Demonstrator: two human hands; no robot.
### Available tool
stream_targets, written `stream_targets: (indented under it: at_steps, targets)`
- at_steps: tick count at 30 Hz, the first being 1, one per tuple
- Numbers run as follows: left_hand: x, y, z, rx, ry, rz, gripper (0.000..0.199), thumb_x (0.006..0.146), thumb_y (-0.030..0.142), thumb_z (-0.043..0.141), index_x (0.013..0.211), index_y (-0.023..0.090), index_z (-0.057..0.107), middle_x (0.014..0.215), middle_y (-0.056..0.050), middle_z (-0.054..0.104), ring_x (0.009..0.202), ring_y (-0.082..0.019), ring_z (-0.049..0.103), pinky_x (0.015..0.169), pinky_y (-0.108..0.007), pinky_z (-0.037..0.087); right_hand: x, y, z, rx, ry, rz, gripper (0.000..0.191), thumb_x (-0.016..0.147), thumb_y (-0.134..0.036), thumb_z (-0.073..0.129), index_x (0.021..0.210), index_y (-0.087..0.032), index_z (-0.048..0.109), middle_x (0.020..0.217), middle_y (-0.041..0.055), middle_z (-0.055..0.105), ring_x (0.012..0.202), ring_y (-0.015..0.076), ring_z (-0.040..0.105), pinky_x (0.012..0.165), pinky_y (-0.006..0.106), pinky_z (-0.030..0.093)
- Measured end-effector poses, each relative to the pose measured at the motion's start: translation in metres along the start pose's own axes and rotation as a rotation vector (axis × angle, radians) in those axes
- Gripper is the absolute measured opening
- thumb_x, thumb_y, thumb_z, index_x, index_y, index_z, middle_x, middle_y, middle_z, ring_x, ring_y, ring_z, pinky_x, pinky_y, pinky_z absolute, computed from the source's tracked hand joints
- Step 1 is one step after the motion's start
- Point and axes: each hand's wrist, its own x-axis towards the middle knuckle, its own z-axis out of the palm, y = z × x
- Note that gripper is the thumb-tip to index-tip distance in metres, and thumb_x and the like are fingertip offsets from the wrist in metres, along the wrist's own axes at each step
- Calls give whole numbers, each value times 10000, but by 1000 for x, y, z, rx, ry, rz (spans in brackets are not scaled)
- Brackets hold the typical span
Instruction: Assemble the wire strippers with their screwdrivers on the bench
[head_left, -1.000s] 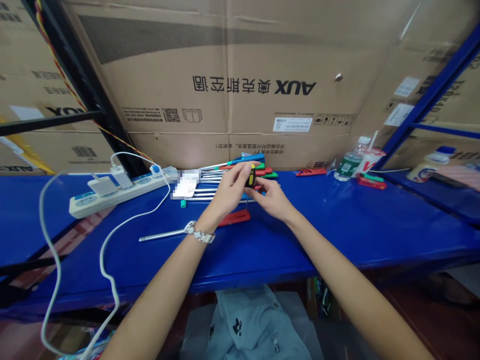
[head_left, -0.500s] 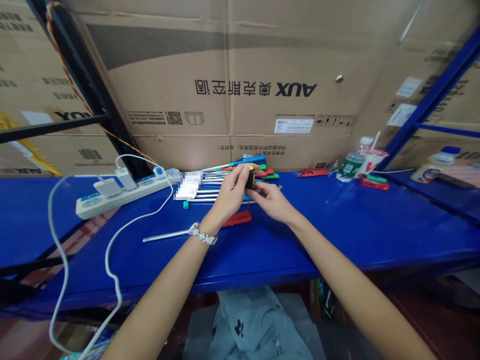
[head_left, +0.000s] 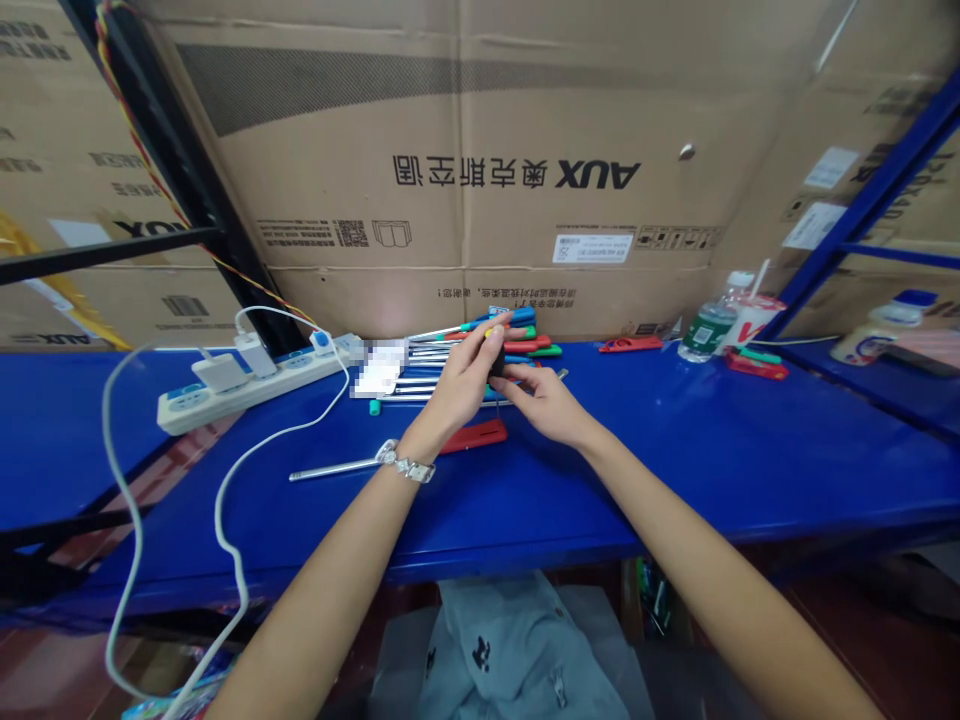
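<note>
Between my hands a screwdriver (head_left: 496, 368) with a black and yellow handle stands upright. Its thin shaft points down toward the near end of a red handle (head_left: 480, 435) lying on the blue table (head_left: 675, 470). My left hand (head_left: 466, 372) is closed around the top of the screwdriver handle. Lower down, the fingers of my right hand (head_left: 546, 402) pinch it near where handle and shaft meet. A silver rod (head_left: 337, 469) lies in line with the red handle; my left wrist covers the part between them. Whether the screwdriver tip touches the red handle cannot be told.
Behind my hands lies a pile of screwdrivers (head_left: 427, 355) with coloured handles. A white power strip (head_left: 225, 388) and its looping cable are on the left. At right are a red tool (head_left: 630, 344), a water bottle (head_left: 705, 330) and a cup (head_left: 752, 322). Cardboard boxes (head_left: 517, 90) stand behind.
My left hand has shifted its fingers over the top of the screwdriver handle, covering more of the yellow and black. The view has moved slightly; my right hand keeps its place.
</note>
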Motion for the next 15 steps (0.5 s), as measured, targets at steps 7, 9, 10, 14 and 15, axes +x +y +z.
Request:
stream_targets:
  at_steps: [7, 9, 10, 14, 15]
  targets:
    - [-3, 0, 20, 61, 369, 53, 373, 832, 450, 816, 1019, 211, 601, 897, -36, 731, 874, -187, 720, 832, -323, 559, 0, 6, 9, -177, 253, 115, 302, 764, -392, 734, 674, -220, 502, 662, -13, 585, 645, 159, 514, 621, 293, 377]
    - [-3, 0, 21, 11, 329, 63, 299, 886, 434, 762, 968, 203, 593, 874, -40, 739, 849, -178, 722, 803, -310, 563, -2, 6, 11, -201, 296, 123, 281, 746, -370, 734, 695, -224, 500, 685, -9, 595, 669, 168, 537, 638, 296, 404]
    - [-3, 0, 20, -10, 287, 65, 256, 929, 423, 711, 975, 200, 595, 895, -50, 747, 863, -179, 727, 803, -309, 564, -2, 5, 11, -176, 292, 107, 238, 764, -372, 720, 745, -220, 538, 733, 4, 626, 714, 182, 571, 673, 305, 435]
    - [-3, -1, 13, -1, 115, 102, 213, 1056, 345, 476, 1014, 200, 627, 1048, -84, 759, 1008, -179, 716, 914, -325, 543, -2, 1, 4, 86, 103, 33, 252, 893, -439, 601, 988, -210, 641, 928, 50, 712, 890, 222, 658, 831, 360, 510]
    - [-3, -1, 12, 15, 94, 112, 246, 1069, 331, 434, 1012, 203, 637, 1080, -86, 755, 1042, -177, 705, 949, -329, 527, -1, 1, 2, 117, 68, 37, 266, 898, -456, 595, 977, -208, 651, 923, 50, 718, 884, 225, 661, 832, 365, 512]
